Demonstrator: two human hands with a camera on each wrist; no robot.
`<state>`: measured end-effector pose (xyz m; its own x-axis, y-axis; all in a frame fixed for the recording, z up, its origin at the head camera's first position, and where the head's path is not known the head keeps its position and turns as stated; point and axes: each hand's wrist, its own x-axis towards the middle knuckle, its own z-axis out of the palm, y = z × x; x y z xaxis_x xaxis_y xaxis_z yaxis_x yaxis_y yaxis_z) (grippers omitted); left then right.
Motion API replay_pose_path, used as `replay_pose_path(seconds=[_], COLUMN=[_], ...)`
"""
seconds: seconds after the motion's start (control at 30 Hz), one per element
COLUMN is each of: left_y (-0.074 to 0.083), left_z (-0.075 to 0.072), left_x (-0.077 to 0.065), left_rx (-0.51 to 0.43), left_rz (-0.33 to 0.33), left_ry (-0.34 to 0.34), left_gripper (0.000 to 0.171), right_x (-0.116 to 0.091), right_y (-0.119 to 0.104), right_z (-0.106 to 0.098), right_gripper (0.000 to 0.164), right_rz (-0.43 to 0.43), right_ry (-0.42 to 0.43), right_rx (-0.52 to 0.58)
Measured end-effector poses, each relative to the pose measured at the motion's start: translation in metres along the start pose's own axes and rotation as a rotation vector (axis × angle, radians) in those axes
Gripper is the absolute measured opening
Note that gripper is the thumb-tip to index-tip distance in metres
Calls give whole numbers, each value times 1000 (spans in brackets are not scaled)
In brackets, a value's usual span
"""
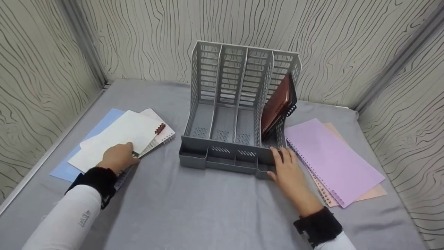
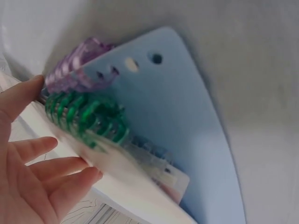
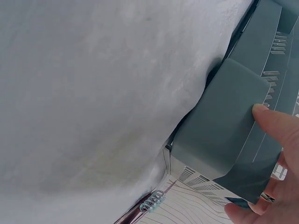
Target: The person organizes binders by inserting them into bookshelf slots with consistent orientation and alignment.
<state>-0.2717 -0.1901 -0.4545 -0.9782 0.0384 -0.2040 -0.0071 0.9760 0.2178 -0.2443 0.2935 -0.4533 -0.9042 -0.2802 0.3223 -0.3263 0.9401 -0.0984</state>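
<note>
On the left stack, my left hand (image 1: 119, 157) pinches the edge of a white spiral notebook (image 1: 118, 130). In the left wrist view its green coil (image 2: 86, 114) lies by my thumb, with the fingertips on the pale cover. Under it are a blue notebook (image 2: 187, 126) with a purple coil (image 2: 77, 67) and other pale notebooks. My right hand (image 1: 288, 170) grips the front right corner of a grey file organizer (image 1: 225, 154), thumb on the small front compartment. Dark brown and black notebooks (image 1: 277, 102) lean in its rightmost slot.
Right of the organizer lies a purple notebook (image 1: 336, 163) on a peach one (image 1: 373, 192). A grey cloth (image 1: 194, 208) covers the table. Wood-patterned panels (image 1: 145, 41) stand at the back and both sides.
</note>
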Motion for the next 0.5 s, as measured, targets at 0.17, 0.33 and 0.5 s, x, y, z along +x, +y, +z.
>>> replay_pose_path(seconds=[0.17,0.33,0.5], left_y=[0,0,2], left_z=[-5,-10,-14], left_x=[0,-1,-4], left_rx=[47,56,59], left_rz=[36,84,95], left_ry=[-22,-54,-70], left_gripper=[28,20,18], right_x=[0,0,0], right_y=[1,0,0], right_z=[2,2,0], right_gripper=[78,77,77], right_rz=[1,11,10], right_ry=[-4,-13,-30], right_rx=[-5,-1,-1])
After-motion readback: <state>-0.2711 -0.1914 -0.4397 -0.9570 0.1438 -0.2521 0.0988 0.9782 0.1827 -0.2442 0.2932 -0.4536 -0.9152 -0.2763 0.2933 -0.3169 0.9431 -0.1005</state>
